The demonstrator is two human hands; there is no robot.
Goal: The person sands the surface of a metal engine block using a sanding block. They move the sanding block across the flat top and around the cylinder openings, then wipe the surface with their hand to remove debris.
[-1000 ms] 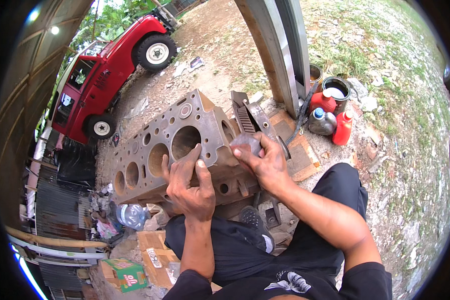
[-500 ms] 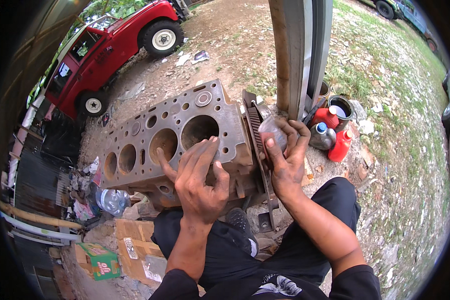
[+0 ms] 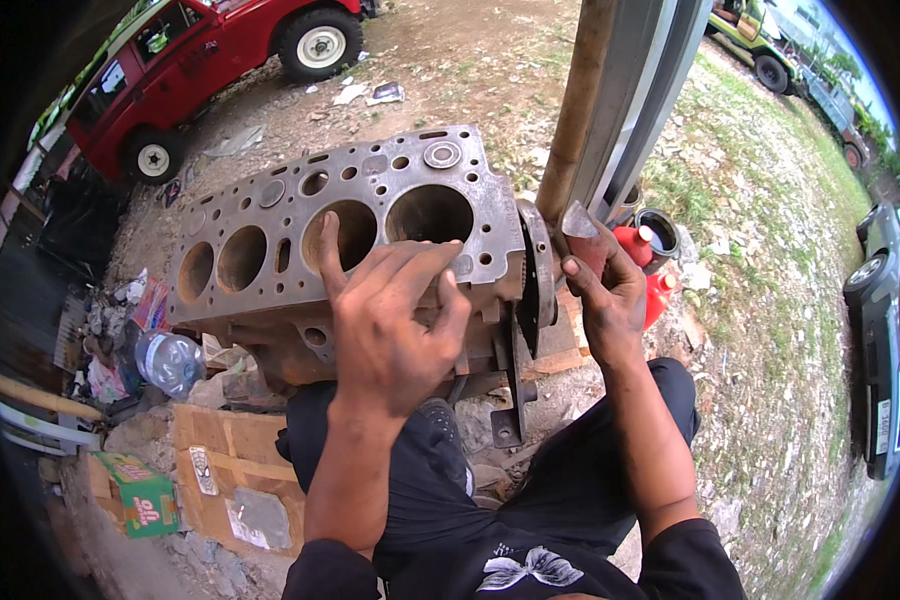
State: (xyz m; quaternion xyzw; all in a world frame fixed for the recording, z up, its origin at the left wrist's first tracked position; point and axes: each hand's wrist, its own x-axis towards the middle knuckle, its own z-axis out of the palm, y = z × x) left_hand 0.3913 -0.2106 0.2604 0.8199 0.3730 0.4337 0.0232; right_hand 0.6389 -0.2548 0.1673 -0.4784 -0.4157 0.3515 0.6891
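A large engine block [image 3: 300, 290] with a row of round cylinder bores in its flat grey top stands in front of me. My left hand [image 3: 395, 320] is over its near top edge, fingers apart and holding nothing, the fingertips close to the deck below the rightmost bores. To the right of the block, my right hand [image 3: 610, 300] pinches a small curled sheet [image 3: 587, 245], grey on one face and reddish-brown on the other, like sandpaper. This hand is raised beside a round metal plate [image 3: 538, 265] on the block's right end.
A metal post [image 3: 630, 100] with a bamboo pole [image 3: 575, 110] rises just beyond my right hand. Red bottles [image 3: 658, 298] and a dark bucket [image 3: 660, 238] stand behind it. Flattened cardboard [image 3: 240, 450], a green box [image 3: 142, 495] and a clear plastic jug [image 3: 173, 362] lie at left.
My right hand has turned the sheet so its reddish-brown face shows, and sits slightly farther right. My left hand stays over the block edge. The whole view has shifted.
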